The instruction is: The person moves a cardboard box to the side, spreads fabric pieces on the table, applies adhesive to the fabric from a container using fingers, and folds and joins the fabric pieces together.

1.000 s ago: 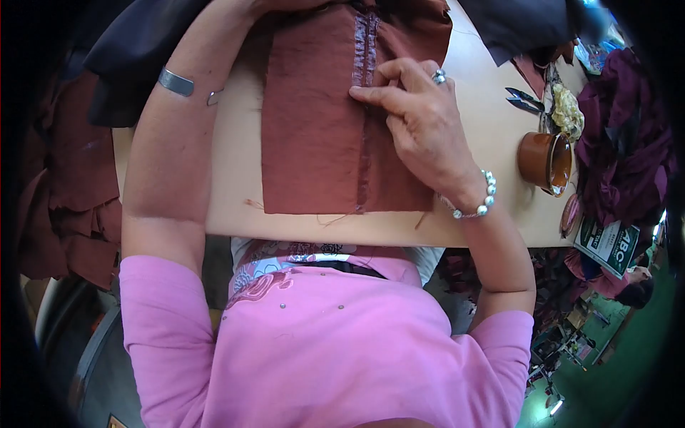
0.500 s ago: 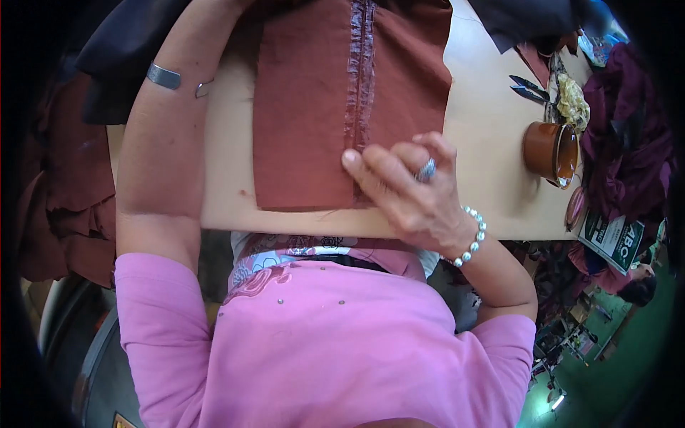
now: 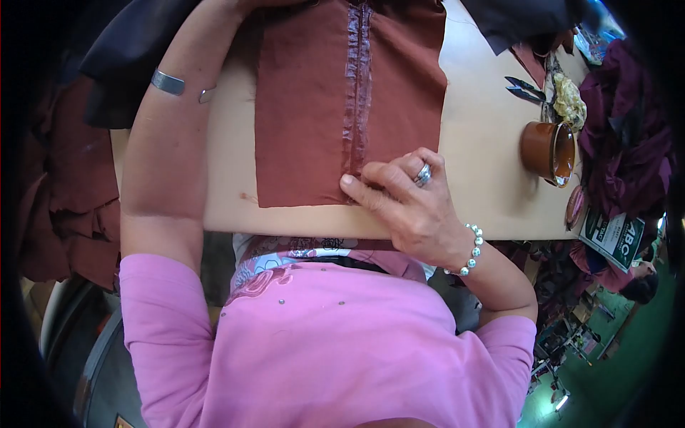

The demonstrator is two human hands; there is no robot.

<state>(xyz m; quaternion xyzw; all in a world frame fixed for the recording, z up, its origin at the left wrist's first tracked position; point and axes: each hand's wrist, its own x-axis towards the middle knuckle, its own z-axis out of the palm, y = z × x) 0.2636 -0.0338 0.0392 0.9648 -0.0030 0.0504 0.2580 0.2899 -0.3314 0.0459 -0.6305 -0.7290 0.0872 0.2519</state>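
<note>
A rust-brown cloth (image 3: pixel 303 121) lies flat on the pale table, with a glossy, wet-looking seam (image 3: pixel 358 78) running down it. My right hand (image 3: pixel 410 203), wearing a ring and a beaded bracelet, is at the seam's near end by the cloth's lower edge. Its fingers are curled together, the thumb and fingertips pressing on the seam; whether something small is pinched between them is hidden. My left arm reaches along the left side to the top of the view, where only the edge of my left hand (image 3: pixel 267 3) shows by the cloth's far part; its fingers are out of sight.
On the right of the table (image 3: pixel 485 192) stand a brown pot (image 3: pixel 536 151), black snips (image 3: pixel 524 90) and a crumpled yellowish wad (image 3: pixel 569 101). Maroon cloth (image 3: pixel 621 135) and a green-and-white box (image 3: pixel 612 239) are beyond. Dark cloth (image 3: pixel 132 57) lies at the upper left. Another person is at far right.
My right hand has slid down the seam toward me, from the cloth's upper part to its near edge. The glossy strip now reaches lower. My left arm has barely moved.
</note>
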